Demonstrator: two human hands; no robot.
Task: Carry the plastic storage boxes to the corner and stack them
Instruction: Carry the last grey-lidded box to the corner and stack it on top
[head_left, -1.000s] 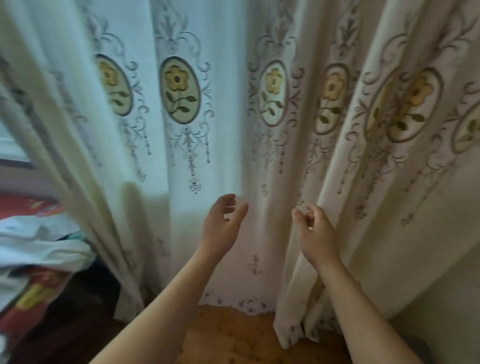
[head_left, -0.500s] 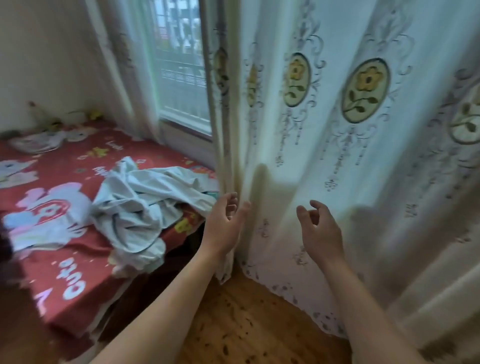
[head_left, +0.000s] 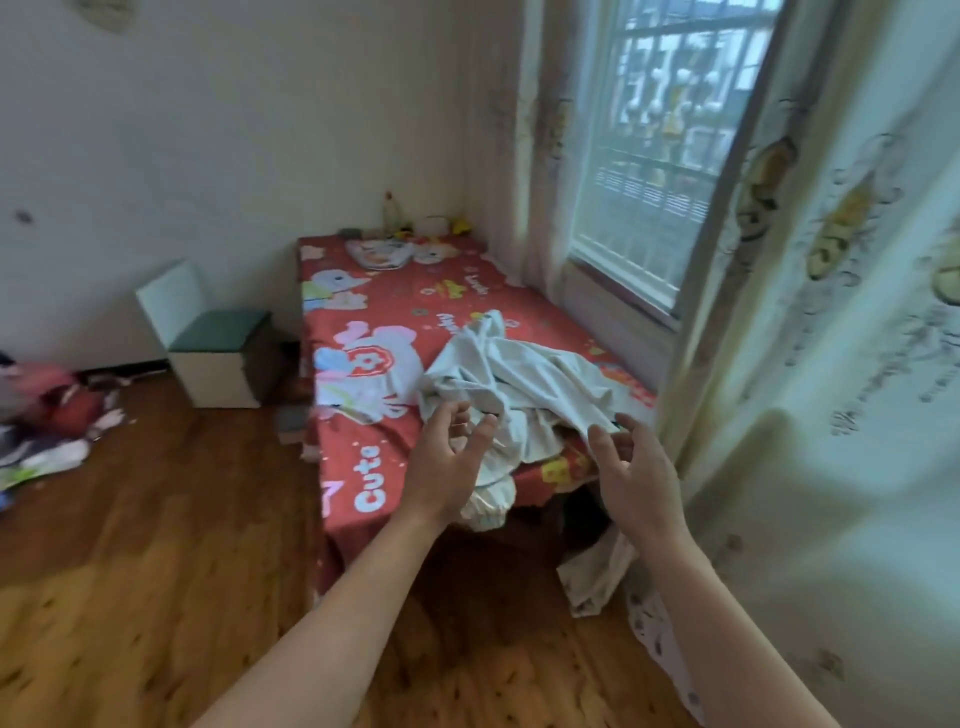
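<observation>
Red cartoon-print bedsheet (head_left: 395, 312); white crumpled cloth (head_left: 519, 379); floral cream curtain (head_left: 841, 312).

White walls (head_left: 218, 119), wooden floor (head_left: 130, 545), red-sheeted bed (head_left: 374, 322), barred window (head_left: 660, 145), embroidered curtain (head_left: 857, 364), small green-topped stool (head_left: 218, 353), daylight.

Ahead of you the bed (head_left: 395, 332) runs lengthwise along the window (head_left: 665, 156) on its right, its far end against the back wall. A crumpled sheet (head_left: 519, 374) lies on its near right part. To the bed's left a small box seat (head_left: 218, 353) stands on the wooden floor (head_left: 156, 571), close to the wall. Further left, a heap of clothes (head_left: 47, 415) lies on the floor. The curtain (head_left: 857, 364) hangs at your right. Your left hand (head_left: 441, 467) and right hand (head_left: 636, 478) are raised side by side, apart, before the bed's near end.
</observation>
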